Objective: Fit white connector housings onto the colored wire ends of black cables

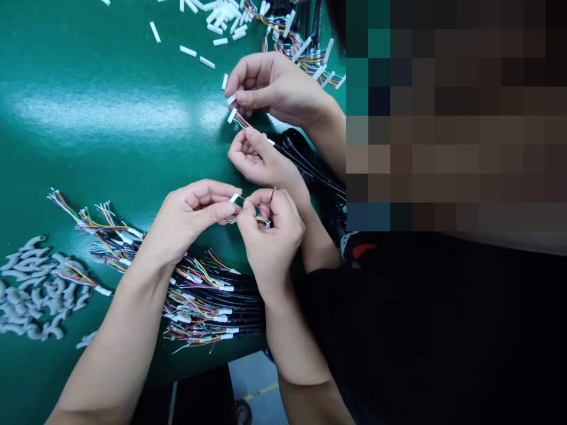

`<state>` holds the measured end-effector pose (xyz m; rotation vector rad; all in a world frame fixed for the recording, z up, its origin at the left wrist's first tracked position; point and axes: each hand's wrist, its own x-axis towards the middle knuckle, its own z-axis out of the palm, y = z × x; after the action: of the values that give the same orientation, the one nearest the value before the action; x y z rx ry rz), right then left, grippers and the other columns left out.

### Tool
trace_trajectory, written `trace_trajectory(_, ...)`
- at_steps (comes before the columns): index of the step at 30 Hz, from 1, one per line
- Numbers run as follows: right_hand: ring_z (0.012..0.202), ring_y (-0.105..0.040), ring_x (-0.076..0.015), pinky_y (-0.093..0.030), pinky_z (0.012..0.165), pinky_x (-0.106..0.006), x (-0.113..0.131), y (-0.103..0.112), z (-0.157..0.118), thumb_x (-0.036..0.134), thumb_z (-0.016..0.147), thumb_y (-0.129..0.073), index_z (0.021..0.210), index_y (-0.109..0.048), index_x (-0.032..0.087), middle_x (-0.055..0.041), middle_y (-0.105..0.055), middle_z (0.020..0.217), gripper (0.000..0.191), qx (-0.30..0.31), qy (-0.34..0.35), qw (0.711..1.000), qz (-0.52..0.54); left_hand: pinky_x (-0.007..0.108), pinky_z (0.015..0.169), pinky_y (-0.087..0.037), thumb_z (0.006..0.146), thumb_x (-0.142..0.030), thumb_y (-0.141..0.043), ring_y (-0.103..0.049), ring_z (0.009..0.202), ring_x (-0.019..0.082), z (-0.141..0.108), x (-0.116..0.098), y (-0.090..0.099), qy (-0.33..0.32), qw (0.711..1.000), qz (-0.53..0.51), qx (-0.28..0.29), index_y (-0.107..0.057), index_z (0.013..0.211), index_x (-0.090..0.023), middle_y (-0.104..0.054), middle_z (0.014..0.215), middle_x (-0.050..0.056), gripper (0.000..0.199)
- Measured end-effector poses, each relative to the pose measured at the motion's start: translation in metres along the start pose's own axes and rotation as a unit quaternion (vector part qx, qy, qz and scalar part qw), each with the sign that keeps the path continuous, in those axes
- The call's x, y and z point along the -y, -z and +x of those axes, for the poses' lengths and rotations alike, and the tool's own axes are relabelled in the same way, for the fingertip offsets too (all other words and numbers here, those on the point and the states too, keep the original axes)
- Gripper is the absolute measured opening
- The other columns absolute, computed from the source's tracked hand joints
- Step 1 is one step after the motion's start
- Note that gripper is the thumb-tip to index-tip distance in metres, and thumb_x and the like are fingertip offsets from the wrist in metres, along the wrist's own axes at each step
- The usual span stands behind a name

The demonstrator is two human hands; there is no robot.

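Between the thumb and fingertips of my left hand [188, 215] is a small white connector [234, 199]. Just to its right, my right hand [272, 227] pinches thin coloured wires [262, 220], and one red wire runs from it to the connector. Both hands are above the green table [110, 153], their fingertips nearly touching. Below them lies a thick bundle of black cables [241, 295] with bare coloured wire ends and white sleeves, partly hidden by my left forearm.
Grey curved pieces [33, 289] are heaped at the left. Close beyond my hands, another person's hands [283, 88] hold a white connector with wires [232, 115]. White connectors [221, 15] lie scattered at the top, beside wired cables [305, 53]. Black cable coils sit behind that person's wrist.
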<state>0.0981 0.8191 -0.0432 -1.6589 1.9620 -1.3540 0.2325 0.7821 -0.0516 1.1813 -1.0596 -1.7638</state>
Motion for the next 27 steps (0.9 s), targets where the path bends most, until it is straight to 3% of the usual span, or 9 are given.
trace_trajectory(5,0.058,-0.044,-0.0053,-0.038,0.057,-0.02,-0.001,-0.001,0.0,0.007,0.08,-0.059,0.071,-0.055,0.019,0.0063,-0.047,0.065,0.016,-0.004,0.009,1.0,0.008,0.023,0.069,-0.057,0.072,-0.034,-0.088,-0.069,0.074,0.014,0.0,-0.002,0.0,0.001,1.0,0.008,-0.005,-0.079,0.095,-0.016,-0.078,0.089,0.007,0.031)
trace_trajectory(12,0.063,-0.05,-0.0071,-0.046,0.065,-0.023,-0.002,0.0,-0.003,0.02,0.093,-0.049,0.075,-0.052,0.02,0.004,-0.044,0.068,0.018,0.023,0.001,0.999,-0.026,0.025,0.072,-0.059,0.069,-0.034,-0.091,-0.073,0.079,0.017,-0.001,-0.006,0.0,-0.008,0.999,0.025,-0.019,-0.08,0.093,-0.017,-0.079,0.09,0.007,0.031)
trace_trajectory(21,0.067,-0.055,-0.0073,-0.046,0.064,-0.023,-0.004,-0.001,-0.005,0.018,0.095,-0.049,0.078,-0.052,0.02,0.0031,-0.047,0.072,0.017,0.015,0.047,0.997,-0.055,0.027,0.081,-0.059,0.07,-0.038,-0.089,-0.074,0.084,0.019,-0.006,-0.011,-0.003,-0.029,0.996,0.077,-0.037,-0.081,0.093,-0.019,-0.08,0.091,0.006,0.032)
trace_trajectory(27,0.063,-0.053,-0.006,-0.045,0.061,-0.021,-0.002,0.0,-0.005,0.018,0.094,-0.048,0.077,-0.051,0.021,0.0043,-0.045,0.07,0.018,0.013,0.033,0.999,-0.016,0.024,0.07,-0.058,0.071,-0.037,-0.089,-0.07,0.073,0.015,-0.003,-0.008,0.002,-0.006,0.999,0.041,-0.004,-0.081,0.094,-0.018,-0.079,0.088,0.007,0.031)
